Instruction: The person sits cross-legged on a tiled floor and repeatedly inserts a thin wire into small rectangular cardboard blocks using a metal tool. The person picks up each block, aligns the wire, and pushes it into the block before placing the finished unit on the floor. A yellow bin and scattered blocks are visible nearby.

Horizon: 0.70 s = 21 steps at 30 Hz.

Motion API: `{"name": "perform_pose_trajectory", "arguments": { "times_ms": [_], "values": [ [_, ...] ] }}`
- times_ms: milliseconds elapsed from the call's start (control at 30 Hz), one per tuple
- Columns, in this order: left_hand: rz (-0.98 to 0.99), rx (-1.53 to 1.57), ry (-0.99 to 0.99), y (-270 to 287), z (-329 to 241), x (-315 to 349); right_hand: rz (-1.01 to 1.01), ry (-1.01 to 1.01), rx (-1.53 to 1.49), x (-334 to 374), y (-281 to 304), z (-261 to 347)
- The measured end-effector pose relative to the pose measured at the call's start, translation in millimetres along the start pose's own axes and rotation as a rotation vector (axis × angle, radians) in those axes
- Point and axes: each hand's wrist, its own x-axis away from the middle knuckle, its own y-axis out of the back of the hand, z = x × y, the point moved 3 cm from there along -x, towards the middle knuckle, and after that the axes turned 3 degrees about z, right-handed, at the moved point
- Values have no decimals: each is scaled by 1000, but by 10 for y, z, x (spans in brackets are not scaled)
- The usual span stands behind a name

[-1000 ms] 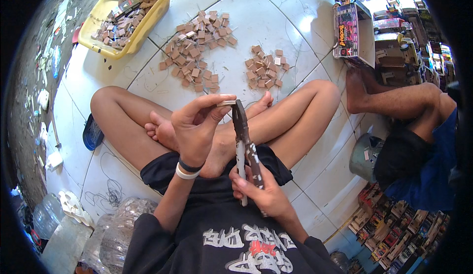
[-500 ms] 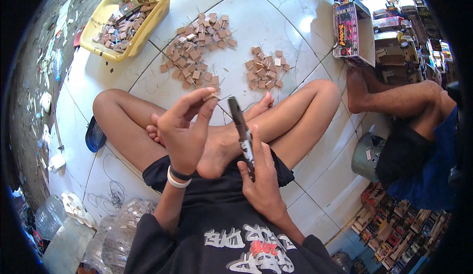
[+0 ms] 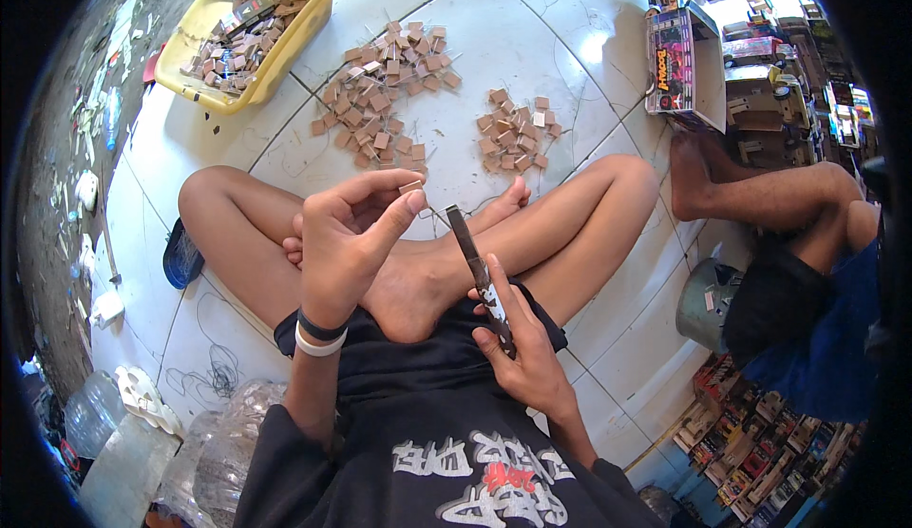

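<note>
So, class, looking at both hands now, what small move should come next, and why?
Probably a slight turn of the right hand to seat the pliers squarely on the thin wire: the left hand pinches the small block, the wire runs toward the pliers' tip, and whether they grip it is unclear.

Dusty-brown blocks [image 3: 380,103] sit against white tiles [image 3: 532,34] lined with dark seams. The dark pliers [image 3: 481,276] have grips mottled white (like peeling paint, to my eye). I see a yellow tub [image 3: 302,39], a black wristband [image 3: 321,330], a white wristband [image 3: 319,348], and a black shirt [image 3: 399,409] with white-and-red lettering [image 3: 499,480].
</note>
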Motion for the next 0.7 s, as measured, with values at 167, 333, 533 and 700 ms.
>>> {"name": "perform_pose_trajectory", "arguments": {
  "times_ms": [167, 333, 533, 700],
  "values": [
    [-13, 41, -18, -3, -16, -2, 19, -24, -54, 3, -29, 24],
    [7, 52, -16, -22, -16, 9, 12, 5, -28, -14, -53, 40],
    [-3, 69, -20, -22, 22, 24, 4, -12, -24, -5, -58, 31],
    [-6, 55, 3, -25, 43, 23, -2, -25, -18, 9, -47, 21]
  ]
}}
